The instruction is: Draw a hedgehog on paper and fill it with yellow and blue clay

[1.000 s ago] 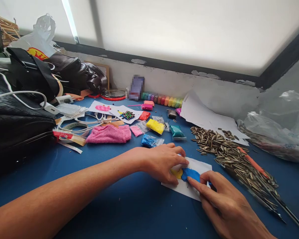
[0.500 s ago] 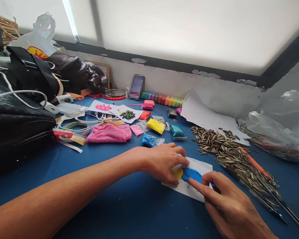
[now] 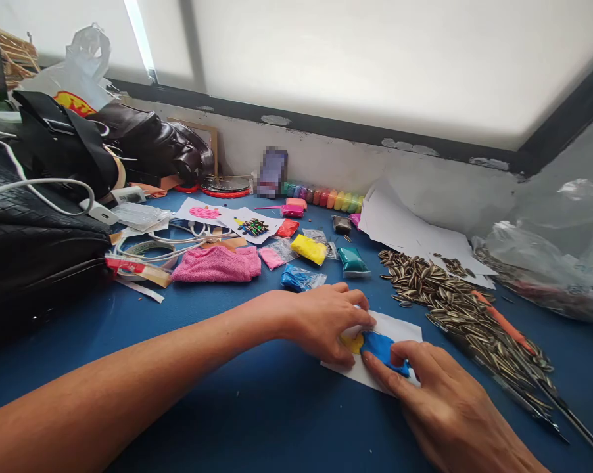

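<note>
A white sheet of paper (image 3: 400, 324) lies on the blue table, bearing flattened blue clay (image 3: 377, 346) and a smaller patch of yellow clay (image 3: 353, 342) joined at its left. My left hand (image 3: 326, 322) rests on the sheet's left part with fingers and thumb spread around the yellow patch. From the right, my right hand (image 3: 434, 387) presses its index finger against the lower edge of the blue clay. Its thumb lies over the clay's right end, and the remaining fingers are partly hidden.
Striped sunflower seeds (image 3: 444, 295) are heaped at the right, beside an orange-handled tool (image 3: 503, 322). Clay packets, including a yellow packet (image 3: 309, 249) and a teal packet (image 3: 353, 261), lie beyond my hands. A pink cloth (image 3: 216, 264) and a black bag (image 3: 40, 263) are at the left.
My right hand has shifted slightly left along the blue clay's lower edge, and its thumb now covers the right end. My left hand stays in place.
</note>
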Demonstrator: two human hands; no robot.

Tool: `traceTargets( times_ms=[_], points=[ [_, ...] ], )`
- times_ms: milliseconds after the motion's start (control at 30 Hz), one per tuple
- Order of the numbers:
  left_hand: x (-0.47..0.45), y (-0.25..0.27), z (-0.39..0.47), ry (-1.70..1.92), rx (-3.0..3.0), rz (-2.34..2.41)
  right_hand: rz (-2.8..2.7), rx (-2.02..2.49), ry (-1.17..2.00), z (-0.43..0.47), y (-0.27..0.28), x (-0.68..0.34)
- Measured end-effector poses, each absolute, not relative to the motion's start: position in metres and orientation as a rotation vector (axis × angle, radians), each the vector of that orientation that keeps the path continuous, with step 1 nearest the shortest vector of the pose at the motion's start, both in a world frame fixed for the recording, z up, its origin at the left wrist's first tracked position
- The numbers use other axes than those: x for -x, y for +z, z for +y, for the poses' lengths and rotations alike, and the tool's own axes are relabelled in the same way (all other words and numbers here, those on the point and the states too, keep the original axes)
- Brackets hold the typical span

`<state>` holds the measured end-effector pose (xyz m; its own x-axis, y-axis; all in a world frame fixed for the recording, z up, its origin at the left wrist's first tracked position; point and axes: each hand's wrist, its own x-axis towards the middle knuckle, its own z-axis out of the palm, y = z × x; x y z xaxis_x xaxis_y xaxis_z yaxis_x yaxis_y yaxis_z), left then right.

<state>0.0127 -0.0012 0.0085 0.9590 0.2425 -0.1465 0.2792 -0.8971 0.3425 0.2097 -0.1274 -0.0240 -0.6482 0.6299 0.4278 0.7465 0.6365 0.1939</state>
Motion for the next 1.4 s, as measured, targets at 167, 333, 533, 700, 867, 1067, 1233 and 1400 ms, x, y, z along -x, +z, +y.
traceTargets(
  times_ms=[167,333,533,700,867,1067,1233,1400],
  points=[
    [-0.012,0.008,-0.001,-0.138,-2.743,0.378,-2.532,1.126,-0.441,-0.130,-0.023,-0.211],
    [-0.012,0.006,0.000,-0.126,-2.748,0.365,-2.527,1.158,-0.430,-0.132,-0.022,-0.215],
    [-0.012,0.007,0.001,-0.127,-2.744,0.368,-2.448,1.286,-0.427,-0.131,-0.012,-0.221],
    [-0.012,0.008,0.001,-0.145,-2.739,0.377,-2.488,1.204,-0.410,-0.132,-0.007,-0.223],
    [-0.012,0.007,0.000,-0.132,-2.737,0.372,-2.536,1.099,-0.439,-0.131,-0.009,-0.224],
    [-0.012,0.007,0.000,-0.144,-2.740,0.374,-2.582,1.029,-0.534,-0.129,-0.008,-0.226],
    [-0.012,0.006,0.001,-0.121,-2.749,0.355,-2.618,1.049,-0.558,-0.128,-0.004,-0.222],
    [-0.013,0.007,0.001,-0.125,-2.739,0.354,-2.595,1.052,-0.543,-0.127,-0.005,-0.222]
  ],
)
